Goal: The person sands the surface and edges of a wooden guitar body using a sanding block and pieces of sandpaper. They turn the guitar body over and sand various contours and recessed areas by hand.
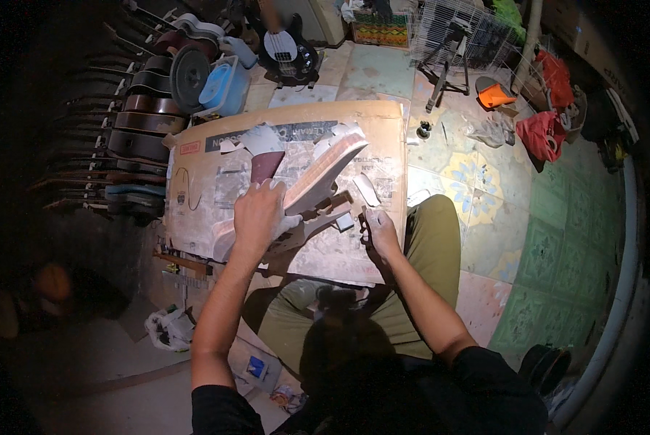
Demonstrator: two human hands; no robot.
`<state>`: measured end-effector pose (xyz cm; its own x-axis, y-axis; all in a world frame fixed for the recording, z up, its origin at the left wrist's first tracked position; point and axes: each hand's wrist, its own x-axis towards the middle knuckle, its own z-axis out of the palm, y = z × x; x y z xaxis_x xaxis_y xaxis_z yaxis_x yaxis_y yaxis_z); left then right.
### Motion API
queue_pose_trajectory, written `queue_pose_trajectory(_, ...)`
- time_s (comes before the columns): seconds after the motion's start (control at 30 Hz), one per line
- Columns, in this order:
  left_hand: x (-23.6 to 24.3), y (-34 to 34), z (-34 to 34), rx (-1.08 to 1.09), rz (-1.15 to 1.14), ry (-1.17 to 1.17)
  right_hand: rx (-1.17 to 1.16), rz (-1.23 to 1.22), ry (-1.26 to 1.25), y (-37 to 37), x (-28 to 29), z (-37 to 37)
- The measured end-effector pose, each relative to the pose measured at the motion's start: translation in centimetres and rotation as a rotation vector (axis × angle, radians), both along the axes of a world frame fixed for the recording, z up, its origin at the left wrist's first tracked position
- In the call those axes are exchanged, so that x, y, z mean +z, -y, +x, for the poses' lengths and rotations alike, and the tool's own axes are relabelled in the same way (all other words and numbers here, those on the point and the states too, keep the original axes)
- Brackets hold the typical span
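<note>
A pale, dusty wooden guitar body (pixel 323 168) stands tilted on its edge over a cardboard sheet (pixel 383 268). My left hand (pixel 260 212) is closed round its upper side, fingers hooked over the edge. To the right, my right hand (pixel 383 232) has its fingers closed beside a small pale curved strip (pixel 367 190) that sticks up past them; I cannot make out whether the hand holds that strip. A small white block (pixel 344 222) shows between the guitar body and my right hand. Beyond my left hand lies a maroon sheet of sandpaper (pixel 267 167) with a grey piece (pixel 263 139).
Several guitars (pixel 147 119) are racked at the left, and a dark bass guitar (pixel 287 54) stands at the back. Near them is a blue plastic tub (pixel 227 87). A wire cage (pixel 459 32), an orange dustpan (pixel 493 96) and red bags (pixel 539 136) occupy the far right.
</note>
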<state>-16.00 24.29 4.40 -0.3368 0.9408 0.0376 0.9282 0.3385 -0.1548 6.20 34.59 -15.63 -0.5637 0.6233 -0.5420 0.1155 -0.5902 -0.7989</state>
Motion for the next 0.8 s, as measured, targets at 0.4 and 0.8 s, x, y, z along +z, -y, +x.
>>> queue_pose_trajectory(0.4,1.8,-2.5,-0.4,0.175,-0.179,0.139,0.184,1.112,0.28,0.7,3.1,-3.2)
queue_pose_trajectory(0.8,-1.7,-1.1,-1.0,0.21,-0.12,0.105,0.443,1.362,0.395,3.3,2.7,-5.1)
